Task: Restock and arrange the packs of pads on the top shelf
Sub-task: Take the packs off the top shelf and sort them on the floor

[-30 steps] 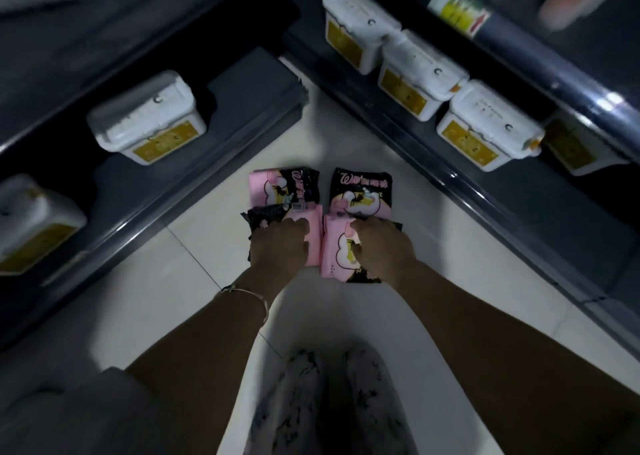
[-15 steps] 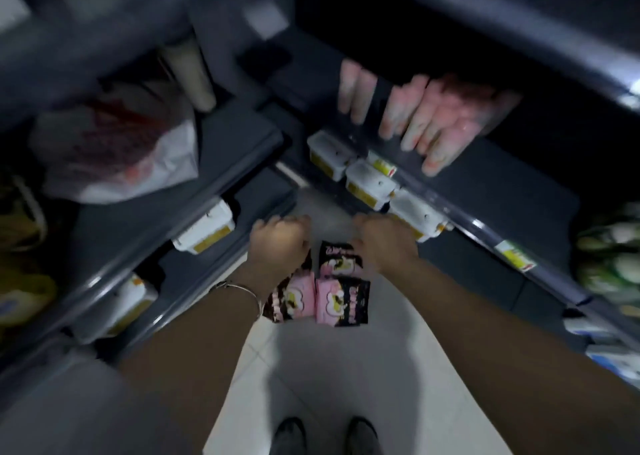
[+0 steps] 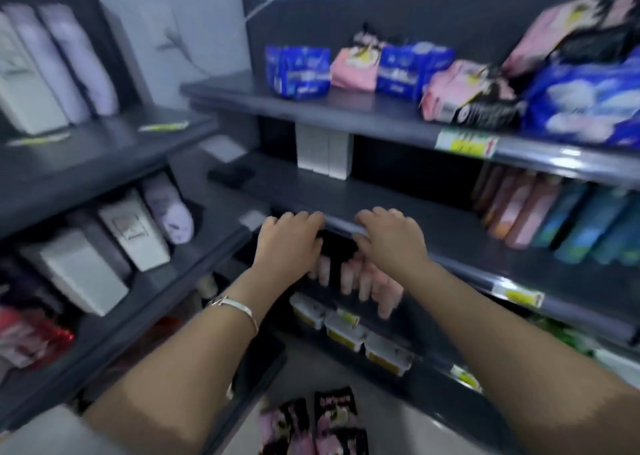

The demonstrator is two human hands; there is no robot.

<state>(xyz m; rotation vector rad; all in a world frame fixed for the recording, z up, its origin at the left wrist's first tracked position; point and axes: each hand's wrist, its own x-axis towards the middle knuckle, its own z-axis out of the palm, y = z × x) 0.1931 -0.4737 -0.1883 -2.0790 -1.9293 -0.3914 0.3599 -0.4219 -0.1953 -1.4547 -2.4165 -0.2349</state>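
With the fingers of the left hand (image 3: 287, 241) and right hand (image 3: 393, 238) curled at the grey middle-shelf front rail (image 3: 341, 227), grip on it indeterminate, retrieve the pink-and-black plastic pad packs (image 3: 322, 423) lying on the floor (image 3: 408, 434) and seat them upright on the dark top shelf (image 3: 242, 90).

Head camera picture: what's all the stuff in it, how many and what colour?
blue packs: three, blue, top shelf
pink packs: at least three, pink or pink-and-black, top shelf
floor packs: count blurred, pink and black, floor
white tubs: three, white with yellow labels, low shelf
tall packs: a row, pink then teal, second shelf, right
white boxes: about two, white, back of second shelf
left-rack packs: several, white and lilac, left rack
red packet: one, red, low left rack
price tags: a few, yellow, shelf edges
bracelet: one, silver, left wrist
left hand: one, fingers curled, at the second shelf's edge
right hand: one, fingers curled, beside it; grip unclear
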